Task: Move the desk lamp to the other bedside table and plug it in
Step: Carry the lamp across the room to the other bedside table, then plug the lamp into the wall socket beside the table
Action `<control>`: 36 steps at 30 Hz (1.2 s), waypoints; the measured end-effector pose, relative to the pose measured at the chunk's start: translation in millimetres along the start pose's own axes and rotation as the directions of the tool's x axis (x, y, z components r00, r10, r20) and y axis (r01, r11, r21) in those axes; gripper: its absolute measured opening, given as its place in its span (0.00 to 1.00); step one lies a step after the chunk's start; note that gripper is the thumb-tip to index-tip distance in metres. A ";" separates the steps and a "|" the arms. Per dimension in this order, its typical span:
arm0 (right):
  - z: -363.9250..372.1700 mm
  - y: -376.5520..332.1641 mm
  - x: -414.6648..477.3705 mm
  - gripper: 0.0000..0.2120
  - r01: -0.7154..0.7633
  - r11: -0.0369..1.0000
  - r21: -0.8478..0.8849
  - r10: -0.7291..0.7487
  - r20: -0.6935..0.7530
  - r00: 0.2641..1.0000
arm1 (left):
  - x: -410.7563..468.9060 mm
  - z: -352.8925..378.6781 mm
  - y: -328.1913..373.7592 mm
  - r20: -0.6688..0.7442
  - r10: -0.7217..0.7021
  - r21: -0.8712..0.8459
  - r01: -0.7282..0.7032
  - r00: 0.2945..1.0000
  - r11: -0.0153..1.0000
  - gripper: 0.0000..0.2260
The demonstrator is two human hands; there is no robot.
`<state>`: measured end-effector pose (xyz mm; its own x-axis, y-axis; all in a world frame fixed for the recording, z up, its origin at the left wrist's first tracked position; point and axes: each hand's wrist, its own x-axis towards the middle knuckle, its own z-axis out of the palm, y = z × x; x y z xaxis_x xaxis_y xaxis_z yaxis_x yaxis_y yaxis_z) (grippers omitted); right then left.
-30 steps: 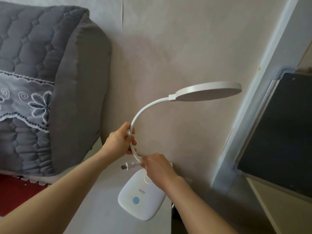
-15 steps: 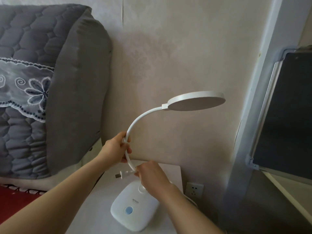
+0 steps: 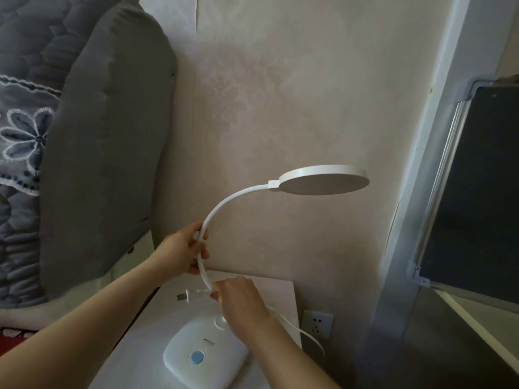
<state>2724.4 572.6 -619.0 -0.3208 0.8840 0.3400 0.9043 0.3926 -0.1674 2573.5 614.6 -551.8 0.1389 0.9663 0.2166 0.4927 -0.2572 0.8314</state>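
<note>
A white desk lamp (image 3: 205, 357) stands with its base on the white bedside table (image 3: 269, 290); the base has a blue button, and a curved neck rises to a round head (image 3: 324, 179). My left hand (image 3: 181, 249) grips the neck partway up. My right hand (image 3: 238, 301) holds the lamp's white plug (image 3: 191, 295), whose prongs point left, just above the table. The white cord (image 3: 297, 329) trails off the table's right edge. A white wall socket (image 3: 317, 323) sits low on the wall right of the table.
A grey padded headboard (image 3: 106, 153) with a quilted cover stands to the left of the table. On the right are a pale wall corner (image 3: 421, 169) and a dark framed panel (image 3: 477, 186). Red fabric (image 3: 11, 335) shows at lower left.
The view has tilted down, so the table top, the cord and the wall socket have come into sight. Both hands keep their hold on the neck and the plug.
</note>
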 end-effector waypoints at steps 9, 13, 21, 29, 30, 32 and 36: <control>-8.6 12.0 -23.1 0.06 -0.042 0.997 -0.058 0.044 0.037 0.998 | -1.5 4.4 -4.9 -0.047 -0.009 -0.030 0.008 0.999 1.000 0.09; -23.9 27.7 -52.9 0.10 -0.208 0.961 0.184 0.217 -0.029 0.976 | -10.5 13.0 -7.1 -0.163 0.005 -0.022 -0.009 0.987 1.000 0.14; -70.3 50.6 -102.4 0.13 -0.419 0.239 0.876 0.554 0.232 0.800 | -76.3 67.7 17.5 -0.475 0.389 0.303 -0.268 0.789 0.914 0.29; -108.7 48.9 -137.0 0.07 -0.374 0.146 0.916 0.723 0.160 0.672 | -115.2 142.6 70.4 0.068 -0.135 -0.348 0.150 0.989 0.926 0.11; -109.3 47.4 -140.6 0.06 -0.385 0.191 0.903 0.753 0.116 0.647 | -114.6 147.6 76.0 0.157 -0.203 -0.436 0.252 0.967 0.864 0.13; -112.0 43.6 -148.6 0.05 -0.415 0.263 0.871 0.787 0.055 0.615 | -112.3 154.6 85.3 0.304 -0.270 -0.565 0.401 0.914 0.721 0.13; -123.8 34.1 -159.7 0.03 -0.457 0.256 0.852 0.820 0.059 0.569 | -110.8 154.9 101.5 0.434 -0.277 -0.644 0.510 0.857 0.569 0.10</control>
<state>2841.4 413.4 -564.4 0.5424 0.8401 0.0016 0.1376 -0.0870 -0.9867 2741.2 480.1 -570.7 0.3555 0.8958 -0.2669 -0.2021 0.3524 0.9138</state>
